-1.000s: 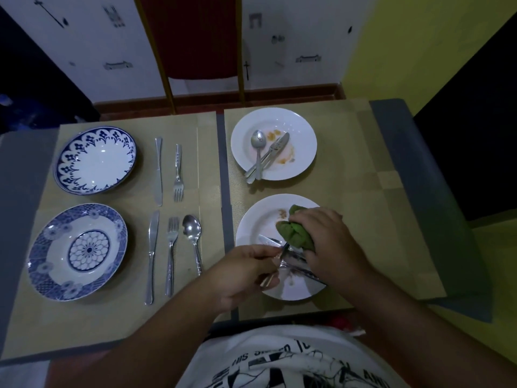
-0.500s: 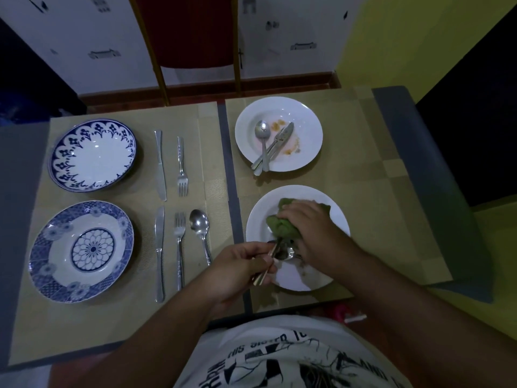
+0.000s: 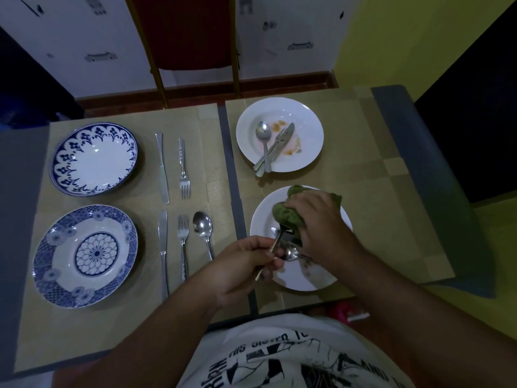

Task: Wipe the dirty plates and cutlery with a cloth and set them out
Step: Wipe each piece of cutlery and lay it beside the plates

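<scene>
Right hand (image 3: pixel 321 224), cloth (image 3: pixel 285 217) perhaps farther up cutlery (image 3: pixel 276 242).

green cloth (image 3: pixel 288 217) bunched over near white plate (image 3: pixel 293 278), wrapped round tip of tilted utensil (image 3: pixel 275 243) | spoon (image 3: pixel 291 254) lying in that smeared plate | far white plate (image 3: pixel 307 158) orange-stained, dirty cutlery (image 3: pixel 268 152) crossed on it | far blue plate (image 3: pixel 70 152), near blue plate (image 3: pixel 47 261) at left, laid cutlery (image 3: pixel 183 236) alongside
</scene>
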The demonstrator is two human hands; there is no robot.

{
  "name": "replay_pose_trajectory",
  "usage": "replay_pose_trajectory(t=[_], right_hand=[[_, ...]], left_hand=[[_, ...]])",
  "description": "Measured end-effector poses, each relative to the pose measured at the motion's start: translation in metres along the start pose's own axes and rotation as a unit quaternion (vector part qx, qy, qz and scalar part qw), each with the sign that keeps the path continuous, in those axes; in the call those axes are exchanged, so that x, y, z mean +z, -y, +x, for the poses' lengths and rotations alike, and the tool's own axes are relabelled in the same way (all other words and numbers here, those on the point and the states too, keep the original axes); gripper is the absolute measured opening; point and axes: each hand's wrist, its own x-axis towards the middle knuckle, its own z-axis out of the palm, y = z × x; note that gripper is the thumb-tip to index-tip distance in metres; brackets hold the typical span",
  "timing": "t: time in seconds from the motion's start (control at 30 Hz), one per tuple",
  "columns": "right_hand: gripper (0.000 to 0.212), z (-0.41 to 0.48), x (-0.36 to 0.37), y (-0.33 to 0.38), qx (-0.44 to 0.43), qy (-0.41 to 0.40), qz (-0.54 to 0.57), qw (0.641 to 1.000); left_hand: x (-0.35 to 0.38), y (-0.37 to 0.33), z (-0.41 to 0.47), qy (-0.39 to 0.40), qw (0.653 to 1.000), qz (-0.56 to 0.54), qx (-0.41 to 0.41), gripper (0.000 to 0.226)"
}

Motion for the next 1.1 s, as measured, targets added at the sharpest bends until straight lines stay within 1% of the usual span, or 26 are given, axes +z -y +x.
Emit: replay_pose_trajectory(t=[0.1,0.17,0.3,0.4,0.47,0.53,0.6,0.67,0.73,0.77,0.83,0.93,1.03,1.1], right_hand=[[0.048,-0.003,-0.004,0.001,0.018,-0.020,0.029,0.999],[0.044,-0.007,-0.007,0.001,0.037,-0.035,0.050,0.997],[0.038,-0.008,-0.014,0.003,0.086,-0.081,0.090,0.989],[0.038,-0.005,-0.021,0.005,0.084,-0.088,0.092,0.988],[0.042,-0.003,-0.023,0.008,0.062,-0.056,0.084,0.993],[0.044,-0.005,-0.020,0.011,0.037,0.004,0.066,0.997],[0.041,-0.008,-0.014,0.010,0.029,0.058,0.053,0.996],[0.038,-0.010,-0.010,0.009,0.037,0.077,0.070,0.994],[0.039,-0.010,-0.009,0.006,0.023,0.095,0.092,0.991],[0.042,-0.009,-0.010,0.005,0.007,0.109,0.096,0.989],[0.056,-0.009,-0.012,0.003,-0.015,0.134,0.103,0.985],[0.071,-0.008,-0.012,0.004,-0.019,0.146,0.085,0.985],[0.068,-0.004,-0.011,0.001,-0.031,0.138,0.053,0.989],[0.065,0.001,-0.016,-0.007,-0.005,0.121,0.065,0.991]], left_hand=[[0.004,-0.006,0.001,-0.017,0.999,-0.004,-0.029,0.024],[0.006,-0.006,0.003,-0.045,0.998,0.000,-0.040,0.025],[0.009,-0.002,0.004,-0.079,0.995,0.063,-0.022,0.021],[0.013,0.004,0.003,-0.096,0.991,0.096,0.003,0.020],[0.017,0.007,0.003,-0.105,0.988,0.106,0.031,0.021],[0.021,0.008,0.003,-0.101,0.990,0.090,0.049,0.022],[0.023,0.011,0.003,-0.094,0.991,0.077,0.052,0.023],[0.022,0.014,0.002,-0.094,0.992,0.064,0.049,0.024],[0.019,0.016,0.001,-0.091,0.993,0.052,0.048,0.024],[0.018,0.017,0.001,-0.089,0.994,0.049,0.047,0.023],[0.017,0.015,0.001,-0.086,0.994,0.042,0.047,0.023],[0.017,0.012,0.000,-0.080,0.995,0.041,0.044,0.025],[0.016,0.012,-0.003,-0.077,0.995,0.045,0.048,0.025],[0.011,0.012,-0.006,-0.075,0.995,0.052,0.051,0.027]])
